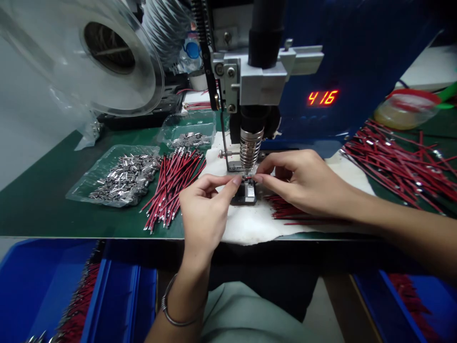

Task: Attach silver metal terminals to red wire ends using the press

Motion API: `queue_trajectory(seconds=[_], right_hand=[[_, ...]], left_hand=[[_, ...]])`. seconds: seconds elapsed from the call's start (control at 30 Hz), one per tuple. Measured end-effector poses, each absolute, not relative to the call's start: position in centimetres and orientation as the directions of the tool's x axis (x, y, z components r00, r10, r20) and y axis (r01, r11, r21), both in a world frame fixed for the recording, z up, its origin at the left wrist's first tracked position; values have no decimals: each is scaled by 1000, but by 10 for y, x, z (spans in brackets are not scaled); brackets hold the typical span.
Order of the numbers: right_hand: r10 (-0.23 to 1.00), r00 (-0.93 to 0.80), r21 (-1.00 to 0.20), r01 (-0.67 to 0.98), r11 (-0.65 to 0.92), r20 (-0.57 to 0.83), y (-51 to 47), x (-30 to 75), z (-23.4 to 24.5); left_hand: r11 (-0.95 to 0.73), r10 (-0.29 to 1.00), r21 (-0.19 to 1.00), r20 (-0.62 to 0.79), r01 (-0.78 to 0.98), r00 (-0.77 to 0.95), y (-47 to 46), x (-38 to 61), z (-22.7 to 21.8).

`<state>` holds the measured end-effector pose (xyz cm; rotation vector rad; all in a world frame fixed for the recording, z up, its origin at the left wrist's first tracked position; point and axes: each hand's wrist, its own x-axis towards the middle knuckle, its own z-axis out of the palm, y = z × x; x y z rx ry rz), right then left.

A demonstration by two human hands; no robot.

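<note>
Both hands meet at a small metal fixture [249, 193] under the spring-wrapped tip [251, 145] of a bench machine. My left hand [207, 209] pinches thumb and forefinger at the fixture's left side; whatever is between them is too small to make out. From the right, my right hand [303, 181] pinches a short red and black wire [248, 177], its end lying over the fixture. Below my right hand, a row of red and black wires [285, 209] rests on white paper [246, 226]. A pile of similar wires [173, 186] lies left of my left hand.
Clear plastic trays of small metal connectors [124, 176] [191, 139] stand on the green table [43, 190]. A large reel [146, 90] hangs at upper left. The blue machine body [342, 57] displays 416. More wires [403, 166] lie at right. Blue bins [117, 295] sit below the table edge.
</note>
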<state>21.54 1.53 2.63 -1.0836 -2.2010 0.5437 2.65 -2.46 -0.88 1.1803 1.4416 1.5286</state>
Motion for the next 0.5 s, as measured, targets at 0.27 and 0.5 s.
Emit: queue_trajectory(seconds=[0.27, 0.5], right_hand=[[830, -454, -622, 559, 548, 323, 14, 216, 26], [833, -449, -619, 565, 545, 324, 14, 215, 27]], left_hand=[[-119, 934, 990, 139, 81, -330, -25, 28, -7], [-124, 933, 989, 146, 85, -330, -24, 28, -7]])
